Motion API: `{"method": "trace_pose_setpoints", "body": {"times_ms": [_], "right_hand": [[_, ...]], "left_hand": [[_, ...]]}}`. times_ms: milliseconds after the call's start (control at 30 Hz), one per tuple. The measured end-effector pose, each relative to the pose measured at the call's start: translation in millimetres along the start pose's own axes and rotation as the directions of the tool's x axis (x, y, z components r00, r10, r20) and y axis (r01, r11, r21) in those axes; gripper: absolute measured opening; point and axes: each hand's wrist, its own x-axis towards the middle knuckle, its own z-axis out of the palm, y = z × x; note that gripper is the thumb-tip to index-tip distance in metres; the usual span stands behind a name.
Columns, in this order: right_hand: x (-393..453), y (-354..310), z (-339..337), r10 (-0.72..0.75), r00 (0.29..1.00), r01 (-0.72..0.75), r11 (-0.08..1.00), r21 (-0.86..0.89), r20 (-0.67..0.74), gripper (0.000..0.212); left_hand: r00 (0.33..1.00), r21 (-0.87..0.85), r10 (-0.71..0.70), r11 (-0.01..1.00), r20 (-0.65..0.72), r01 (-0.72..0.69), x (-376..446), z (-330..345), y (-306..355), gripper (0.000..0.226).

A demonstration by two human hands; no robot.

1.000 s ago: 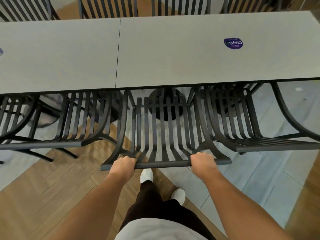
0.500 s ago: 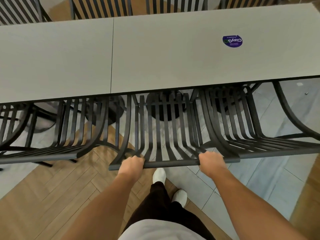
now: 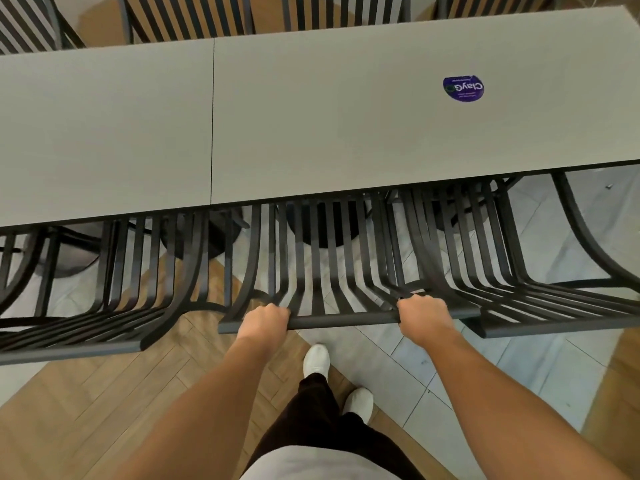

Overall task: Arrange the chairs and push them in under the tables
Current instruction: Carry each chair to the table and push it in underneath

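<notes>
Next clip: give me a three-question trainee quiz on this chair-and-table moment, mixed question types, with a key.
1. True or false: both hands grip the top rail of the middle chair.
2. Multiple choice: the purple round sticker lies on A) the left table, B) the right table, C) the floor.
3. Fill in: the middle chair's right side crowds the ______ chair's slats.

Key
1. True: the left hand and right hand each curl round the rail, near its two ends.
2. B: it sits right of the seam between the tabletops.
3. Right-hand: the right-hand chair and the middle chair look overlapped there; contact cannot be told.
</notes>
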Motion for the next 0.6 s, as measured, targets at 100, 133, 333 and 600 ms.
{"method": "trace_pose_setpoints", "body": {"times_ms": [100, 133, 333, 600], "right_hand": [[1.3, 1.9, 1.7, -0.02, 1.0, 0.02, 1.0, -0.016, -0.001, 0.024], [1.8, 2.3, 1.7, -0.024, 1.0, 0.024, 1.0, -0.014, 0.0, 0.024], [1.4, 3.6, 5.0, -0.004, 1.0, 0.004, 1.0, 0.028, 0.008, 0.025], [-1.3, 8.6, -5.5, -0.03, 0.992, -0.014, 0.942, 0.334, 0.126, 0.061]], "left_hand": [[1.0, 0.0, 0.008, 1.0, 0.017, -0.008, 0.3, 2.5, -0.7, 0.029], [1.0, -0.011, 0.008, 1.0, 0.024, -0.007, 0.8, 2.7, -0.7, 0.028], [0.999, -0.053, 0.018, 0.998, 0.043, -0.016, 0.4, -2.5, -0.4, 0.025], [0.974, -0.25, 0.098, 0.967, 0.204, -0.045, -4.4, -28.7, -2.6, 0.092]]}}
